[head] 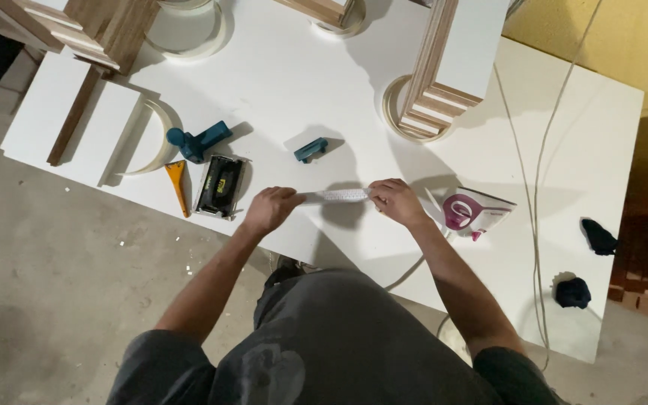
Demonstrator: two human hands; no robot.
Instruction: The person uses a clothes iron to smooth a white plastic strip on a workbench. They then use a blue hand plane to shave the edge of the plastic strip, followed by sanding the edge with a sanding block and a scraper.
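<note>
A person stands at a white laminate worktable, stretching a short strip of pale, ruler-like tape between both hands above the table's near edge. The left hand is curled closed, fingers pinching the strip's left end; just left of those fingers lie an orange-handled scraper and a black-and-yellow hand tool, with a teal plastic trimmer beyond. The right hand pinches the other end, thumb and forefinger closed. Just right of it rests a white-and-magenta clothes iron. Judging by the untouched tools, the strip is merely held out, nothing applied yet.
</note>
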